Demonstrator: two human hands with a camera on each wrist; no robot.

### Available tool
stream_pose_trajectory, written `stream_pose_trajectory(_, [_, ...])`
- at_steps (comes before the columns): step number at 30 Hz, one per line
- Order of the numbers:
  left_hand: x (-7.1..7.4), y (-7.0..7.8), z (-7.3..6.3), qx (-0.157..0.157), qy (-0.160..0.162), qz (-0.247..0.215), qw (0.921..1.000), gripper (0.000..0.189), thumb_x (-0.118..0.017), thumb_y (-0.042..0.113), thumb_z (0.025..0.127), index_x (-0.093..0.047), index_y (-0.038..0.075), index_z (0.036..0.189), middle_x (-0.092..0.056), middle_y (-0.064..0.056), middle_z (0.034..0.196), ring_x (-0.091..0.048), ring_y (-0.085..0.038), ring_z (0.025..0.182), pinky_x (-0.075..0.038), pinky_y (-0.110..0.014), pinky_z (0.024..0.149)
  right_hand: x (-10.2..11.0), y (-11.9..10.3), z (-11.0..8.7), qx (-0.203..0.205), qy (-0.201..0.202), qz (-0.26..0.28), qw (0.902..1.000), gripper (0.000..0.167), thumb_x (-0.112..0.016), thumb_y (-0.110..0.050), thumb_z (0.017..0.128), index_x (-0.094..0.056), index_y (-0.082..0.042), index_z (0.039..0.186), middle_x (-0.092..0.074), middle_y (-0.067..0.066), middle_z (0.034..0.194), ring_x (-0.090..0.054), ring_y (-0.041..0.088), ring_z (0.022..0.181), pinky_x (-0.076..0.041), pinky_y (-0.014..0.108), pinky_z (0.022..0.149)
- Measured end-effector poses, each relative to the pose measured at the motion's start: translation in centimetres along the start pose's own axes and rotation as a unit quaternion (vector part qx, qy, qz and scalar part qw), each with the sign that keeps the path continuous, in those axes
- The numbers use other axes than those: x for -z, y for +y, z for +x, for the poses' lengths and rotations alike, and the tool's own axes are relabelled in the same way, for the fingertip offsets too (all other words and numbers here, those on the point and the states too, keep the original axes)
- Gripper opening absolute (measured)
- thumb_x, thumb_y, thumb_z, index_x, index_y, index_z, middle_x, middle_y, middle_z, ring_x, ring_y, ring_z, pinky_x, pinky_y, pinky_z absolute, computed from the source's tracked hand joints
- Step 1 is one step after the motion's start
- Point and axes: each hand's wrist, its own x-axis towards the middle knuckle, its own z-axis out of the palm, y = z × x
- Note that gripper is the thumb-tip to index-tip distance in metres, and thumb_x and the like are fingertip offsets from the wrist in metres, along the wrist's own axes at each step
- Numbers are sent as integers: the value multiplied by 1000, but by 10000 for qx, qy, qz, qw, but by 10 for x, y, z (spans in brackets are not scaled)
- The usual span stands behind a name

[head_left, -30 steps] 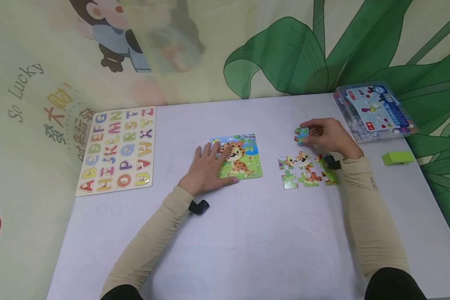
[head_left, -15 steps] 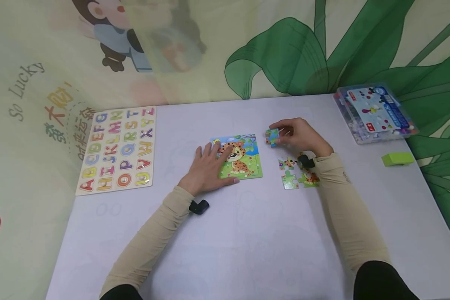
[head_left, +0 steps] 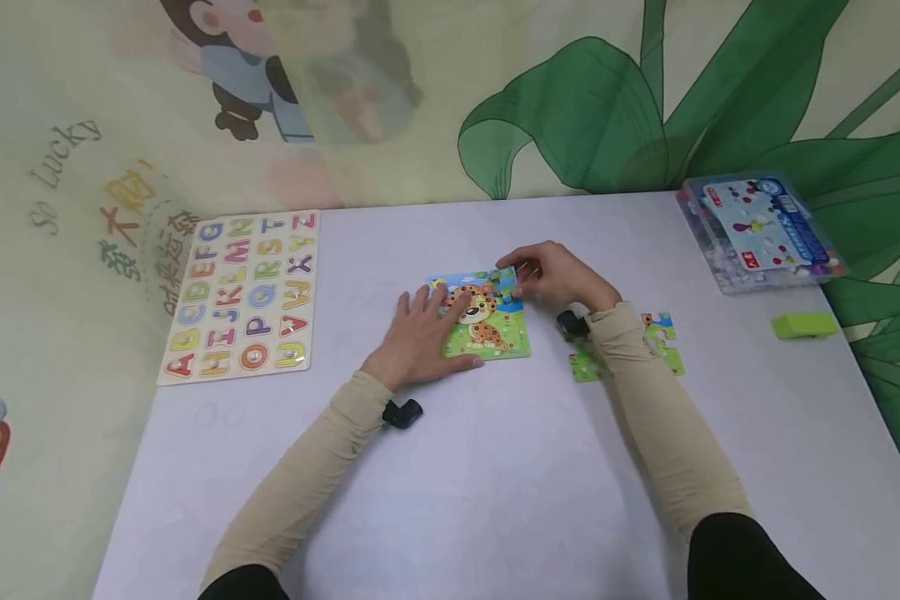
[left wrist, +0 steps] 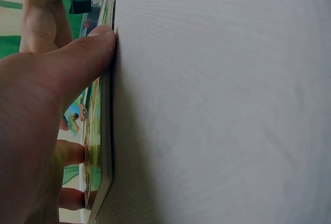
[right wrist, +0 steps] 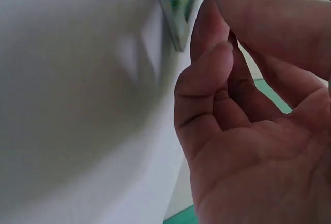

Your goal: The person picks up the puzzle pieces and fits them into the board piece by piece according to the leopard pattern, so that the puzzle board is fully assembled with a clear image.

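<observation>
A square leopard jigsaw puzzle (head_left: 495, 337) lies on the white table. My left hand (head_left: 416, 337) rests spread over its left part, fingers extended and thumb along the near edge; the left wrist view shows that thumb (left wrist: 88, 56) on the board's rim. At the top right corner of the puzzle, my right hand (head_left: 558, 275) pinches a small blue and green jigsaw piece (left wrist: 75, 114) between thumb and fingers. Loose jigsaw pieces (head_left: 663, 329) lie to the right, partly hidden under the right forearm. In the right wrist view, the board's corner (right wrist: 178, 22) shows by the fingertips.
An alphabet board (head_left: 243, 296) lies at the back left. A clear plastic box (head_left: 761, 229) with a printed label sits at the back right, near a lime-green block (head_left: 805, 325). Printed cloth hangs behind the table (head_left: 450, 483).
My right hand has carried the jigsaw piece leftward from above the loose pieces to the puzzle's top right corner. The left hand stays on the puzzle.
</observation>
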Motion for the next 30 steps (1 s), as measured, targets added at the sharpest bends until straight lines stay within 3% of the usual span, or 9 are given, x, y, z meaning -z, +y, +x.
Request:
stream_pose_trajectory(8, [-1, 1, 1, -50, 74, 138, 9999, 105, -56, 80, 93, -18, 23, 172, -21, -24, 174, -23, -49, 159, -21, -69, 127, -9, -1, 3, -51, 0, -205, 9998, 43, -83, -4, 91, -72, -4, 133, -72, 16, 110, -66, 25, 90, -52, 33, 79])
stream_pose_trajectory(14, [1, 2, 3, -134, 137, 353, 9992, 106, -55, 82, 92, -19, 22, 172, -27, -24, 170, -30, -47, 152, -24, -67, 125, -11, -5, 2, -83, 35, -411, 9991, 42, -81, 0, 91, -72, -2, 132, -62, 18, 121, -68, 26, 93, -56, 38, 86])
stream_pose_trajectory(22, [5, 5, 10, -256, 295, 536, 9978, 105, -52, 86, 90, -17, 29, 172, -45, -20, 146, -39, -42, 136, -31, -63, 118, -13, -4, 4, -128, 3, -460, 9989, 39, -79, -2, 93, -72, -3, 131, -59, 18, 124, -69, 26, 95, -57, 39, 89])
stream_pose_trajectory(30, [4, 10, 15, -371, 568, 700, 9952, 95, -48, 83, 94, -27, 30, 170, -47, -19, 133, -42, -42, 130, -34, -62, 113, -12, -3, 2, -69, -8, -402, 9992, 39, -80, -4, 92, -73, -4, 131, -60, 18, 124, -70, 27, 97, -57, 41, 91])
